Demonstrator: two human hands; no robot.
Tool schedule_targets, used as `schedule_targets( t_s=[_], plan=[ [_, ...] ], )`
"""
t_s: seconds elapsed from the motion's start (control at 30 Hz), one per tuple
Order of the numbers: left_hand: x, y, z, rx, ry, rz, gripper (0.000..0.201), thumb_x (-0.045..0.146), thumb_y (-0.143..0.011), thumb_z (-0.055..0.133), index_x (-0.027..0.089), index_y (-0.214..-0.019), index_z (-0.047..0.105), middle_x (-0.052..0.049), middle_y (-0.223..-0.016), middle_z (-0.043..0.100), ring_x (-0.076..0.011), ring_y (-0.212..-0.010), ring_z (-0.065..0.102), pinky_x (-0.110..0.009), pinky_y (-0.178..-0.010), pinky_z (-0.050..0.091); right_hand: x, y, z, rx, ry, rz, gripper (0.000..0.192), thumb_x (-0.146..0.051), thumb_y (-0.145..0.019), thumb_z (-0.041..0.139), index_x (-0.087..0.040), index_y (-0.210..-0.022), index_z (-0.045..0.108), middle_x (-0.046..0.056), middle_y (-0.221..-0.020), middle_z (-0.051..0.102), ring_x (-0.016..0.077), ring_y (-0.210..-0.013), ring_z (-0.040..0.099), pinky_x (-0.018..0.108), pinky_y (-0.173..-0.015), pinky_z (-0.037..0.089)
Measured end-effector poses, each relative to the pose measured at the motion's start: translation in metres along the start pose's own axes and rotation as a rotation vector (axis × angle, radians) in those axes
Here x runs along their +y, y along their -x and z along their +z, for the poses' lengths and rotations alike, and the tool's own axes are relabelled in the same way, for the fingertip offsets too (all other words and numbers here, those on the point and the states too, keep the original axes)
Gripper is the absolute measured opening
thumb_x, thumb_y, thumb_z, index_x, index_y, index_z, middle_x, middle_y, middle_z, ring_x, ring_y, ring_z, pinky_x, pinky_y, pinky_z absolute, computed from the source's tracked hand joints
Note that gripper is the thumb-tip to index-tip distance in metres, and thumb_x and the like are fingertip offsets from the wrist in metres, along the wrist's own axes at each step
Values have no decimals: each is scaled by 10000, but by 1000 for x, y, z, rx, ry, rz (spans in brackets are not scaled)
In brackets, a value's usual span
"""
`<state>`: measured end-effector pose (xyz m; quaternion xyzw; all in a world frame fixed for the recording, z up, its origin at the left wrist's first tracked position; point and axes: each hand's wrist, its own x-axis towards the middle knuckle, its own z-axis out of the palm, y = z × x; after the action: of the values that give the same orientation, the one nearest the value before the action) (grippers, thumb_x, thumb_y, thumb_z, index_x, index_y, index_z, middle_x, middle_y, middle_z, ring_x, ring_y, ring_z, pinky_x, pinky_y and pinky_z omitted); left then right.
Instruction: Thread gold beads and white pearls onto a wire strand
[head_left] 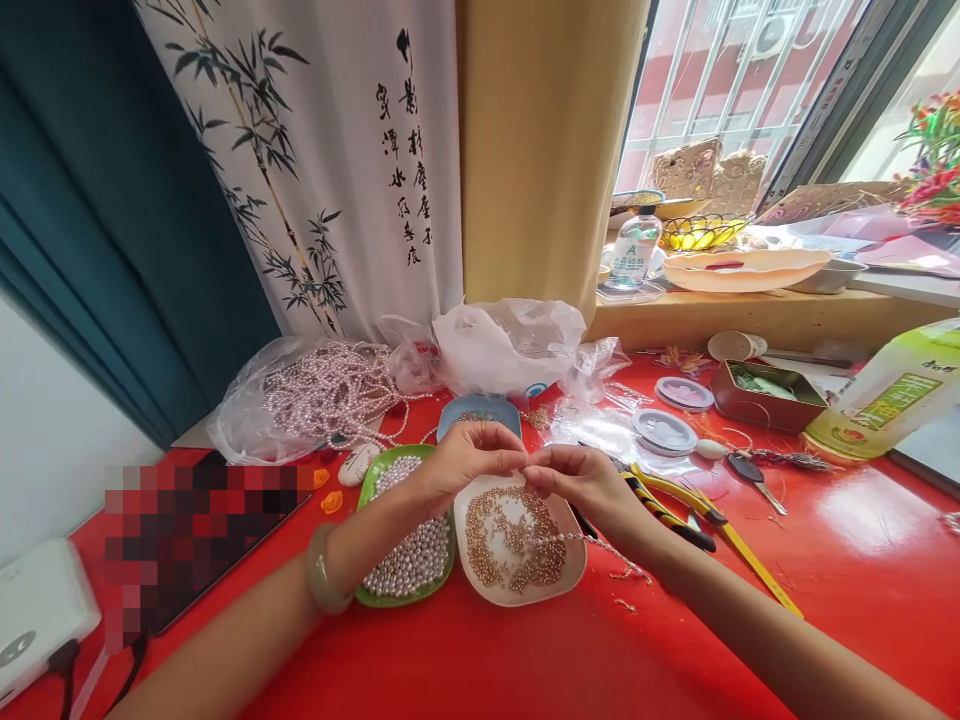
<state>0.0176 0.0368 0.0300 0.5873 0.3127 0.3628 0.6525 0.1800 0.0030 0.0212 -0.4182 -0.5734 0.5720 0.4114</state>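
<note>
My left hand (476,457) and my right hand (574,472) meet fingertip to fingertip above a white dish (576,572). Both are closed in a pinch; whatever lies between the fingertips is too small to make out. Small gold beads (487,562) are spread over the dish's floor. Across its right rim runs a thin beaded strand (594,543), reaching onto the red table; whether it connects to my fingers is unclear. Beside the dish, partly under my left forearm, a green dish (401,602) holds silvery-white pearl beads (409,560).
Behind my hands are a blue dish (450,412), plastic bags (510,340) and a heap of pink bead strings (330,390). Yellow-handled pliers (667,490), a key (765,490), a tin box (780,408) and a bottle (885,390) lie right. A dark device (247,540) sits left.
</note>
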Motion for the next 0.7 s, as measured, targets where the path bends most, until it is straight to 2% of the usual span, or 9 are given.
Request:
schedule_targets(
  t_s=[0.13, 0.3, 0.47, 0.57, 0.7],
  plan=[
    [5, -7, 2, 30, -109, 42, 112, 238, -581, 665, 144, -598, 606, 11, -630, 536, -82, -604, 478, -224, -597, 375, -1, -6, -6, -68, -42, 2, 190, -270, -671, 612, -153, -821, 603, -20, -661, 585, 77, -599, 511, 204, -591, 389],
    [6, -15, 0, 66, -244, 115, 94, 231, -592, 655, 150, -585, 608, 11, -646, 519, -86, -643, 466, -228, -632, 368, 1, -15, -9, -80, 17, 0, 132, -282, -680, 606, -150, -677, 601, -38, -584, 534, 60, -547, 466, 189, -551, 370],
    [6, -16, -7, 63, -222, 41, 123, 247, -603, 640, 139, -598, 580, 3, -650, 536, -88, -617, 472, -234, -599, 372, 4, -22, -12, -120, 158, 13, 160, -308, -686, 599, -150, -671, 616, -17, -613, 541, 81, -570, 478, 207, -540, 370],
    [9, -15, -12, 97, -213, -9, 126, 241, -604, 631, 134, -601, 564, 4, -633, 541, -88, -601, 473, -238, -596, 374, 7, -24, -13, -156, 237, -48, 146, -297, -697, 591, -157, -671, 623, 10, -691, 567, 102, -629, 510, 228, -584, 395],
    [11, -13, -17, 151, -167, 37, 135, 258, -614, 626, 142, -626, 560, 7, -638, 544, -91, -616, 475, -237, -620, 384, 8, -23, -15, -159, 379, -98, 147, -289, -725, 564, -170, -667, 627, 26, -721, 569, 124, -673, 527, 255, -628, 407]
  ],
)
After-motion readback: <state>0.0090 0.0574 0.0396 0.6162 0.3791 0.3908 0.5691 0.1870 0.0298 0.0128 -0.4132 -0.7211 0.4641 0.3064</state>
